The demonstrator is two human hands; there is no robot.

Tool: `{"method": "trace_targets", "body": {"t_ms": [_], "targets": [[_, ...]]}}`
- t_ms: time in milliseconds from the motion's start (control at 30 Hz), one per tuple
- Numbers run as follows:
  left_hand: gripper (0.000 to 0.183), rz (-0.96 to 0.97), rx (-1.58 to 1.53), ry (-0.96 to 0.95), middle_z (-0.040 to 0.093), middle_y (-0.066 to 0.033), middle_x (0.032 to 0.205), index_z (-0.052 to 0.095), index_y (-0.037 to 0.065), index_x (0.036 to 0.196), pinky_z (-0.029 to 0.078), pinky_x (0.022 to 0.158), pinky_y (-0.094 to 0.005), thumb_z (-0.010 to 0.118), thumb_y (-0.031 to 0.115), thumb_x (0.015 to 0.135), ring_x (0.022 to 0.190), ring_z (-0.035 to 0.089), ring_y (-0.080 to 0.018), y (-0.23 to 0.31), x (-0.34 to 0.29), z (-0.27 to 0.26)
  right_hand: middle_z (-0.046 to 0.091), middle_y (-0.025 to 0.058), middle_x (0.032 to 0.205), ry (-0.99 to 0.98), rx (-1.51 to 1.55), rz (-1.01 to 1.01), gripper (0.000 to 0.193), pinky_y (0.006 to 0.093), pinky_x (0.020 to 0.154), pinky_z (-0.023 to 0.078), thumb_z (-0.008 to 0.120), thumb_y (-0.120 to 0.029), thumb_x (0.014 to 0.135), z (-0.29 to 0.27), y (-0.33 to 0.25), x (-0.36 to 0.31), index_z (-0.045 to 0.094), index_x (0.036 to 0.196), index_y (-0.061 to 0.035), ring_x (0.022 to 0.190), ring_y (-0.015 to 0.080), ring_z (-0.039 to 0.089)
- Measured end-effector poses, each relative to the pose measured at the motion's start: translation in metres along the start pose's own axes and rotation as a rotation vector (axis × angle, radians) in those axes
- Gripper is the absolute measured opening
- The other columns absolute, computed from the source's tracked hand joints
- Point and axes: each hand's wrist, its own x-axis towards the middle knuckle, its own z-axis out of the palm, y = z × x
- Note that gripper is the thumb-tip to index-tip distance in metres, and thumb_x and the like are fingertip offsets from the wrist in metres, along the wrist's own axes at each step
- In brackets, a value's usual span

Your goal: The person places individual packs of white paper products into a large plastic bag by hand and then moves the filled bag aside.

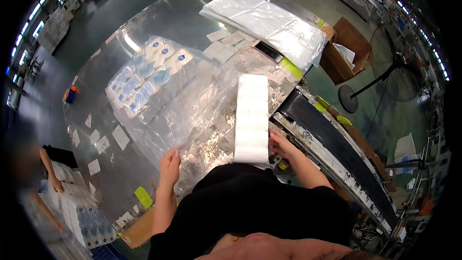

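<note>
1. Left hand [169, 166], at eight o'clock from the middle of the view (twelve is the top), has its fingers drawn together, apparently pinching the near edge of a clear plastic bag [163, 125].
2. Right hand [284, 147], at four o'clock, is half curled, its fingertips by the right side of a white row of rolls [251, 115]; whether it grips, or only rests there, I cannot tell.
3. The row lies just to the three o'clock side of centre, its length running from twelve to six, its near end close to the wearer's black top [269, 195]. The bag spreads towards ten o'clock, with blue-marked packs [155, 74] inside or under its far part.
4. To handle the row well, a flat palm along its side seems better than fingertips: soft rolls would probably dent, and the line could buckle where they meet.
5. For the left, drawing the film gently towards eight o'clock should limit creases and snagging.
6. Hidden: the row's underside and the right palm. Glare on the table [139, 161] makes the bag's opening hard to trace. Between eight and nine o'clock, a co-worker is blurred; one hand [57, 185] shows clearly.
</note>
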Motion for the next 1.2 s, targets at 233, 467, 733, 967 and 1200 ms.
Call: {"method": "trace_targets", "body": {"t_ms": [233,467,733,967,1200], "targets": [[0.026,0.044,-0.021,-0.026,0.048,0.0043,0.066,0.061,0.002,0.106,0.037,0.058,-0.0208,0.049,0.018,0.090,0.062,0.042,-0.0054,0.013,0.011,0.007,0.046,0.0171,0.126,-0.044,0.257,-0.127,0.067,0.0459,0.098,0.037,0.061,-0.013,0.074,0.050,-0.006,0.039,0.031,0.133,-0.0061,0.114,0.0321,0.047],[0.027,0.081,-0.078,-0.013,0.047,0.0048,0.066,0.061,0.003,0.108,0.036,0.057,-0.0204,0.048,0.018,0.091,0.061,0.041,-0.0050,0.029,0.013,-0.005,0.058,0.0190,0.109,-0.268,0.504,0.059,0.053,0.0442,0.091,0.044,0.054,-0.026,0.074,0.033,-0.068,-0.027,0.048,0.120,0.0012,0.098,0.0345,0.057],[0.029,0.054,-0.305,-0.027,0.044,0.0060,0.065,0.058,0.003,0.114,0.034,0.056,-0.0196,0.045,0.018,0.092,0.060,0.039,-0.0045,0.044,0.020,-0.009,0.060,0.0168,0.105,-0.432,0.270,0.361,0.051,0.0442,0.086,0.045,0.052,-0.024,0.077,0.040,-0.072,-0.050,0.047,0.121,0.0008,0.094,0.0325,0.058],[0.030,0.173,-0.023,0.008,0.061,-0.0031,0.084,0.058,0.002,0.114,0.042,0.070,-0.0224,0.045,0.019,0.092,0.074,0.050,-0.0074,0.064,0.004,-0.007,0.061,0.0148,0.102,-0.511,0.261,0.498,0.049,0.0443,0.081,0.047,0.050,-0.022,0.079,0.086,-0.048,0.015,0.046,0.123,0.0005,0.091,0.0308,0.059],[0.029,0.156,-0.092,0.043,0.063,-0.0054,0.092,0.058,0.003,0.114,0.043,0.077,-0.0242,0.044,0.018,0.093,0.084,0.054,-0.0095,0.055,-0.008,-0.005,0.062,0.0128,0.098,-0.442,0.485,0.371,0.047,0.0444,0.076,0.049,0.048,-0.020,0.082,0.142,-0.026,0.106,0.045,0.124,0.0001,0.087,0.0290,0.060]]}}
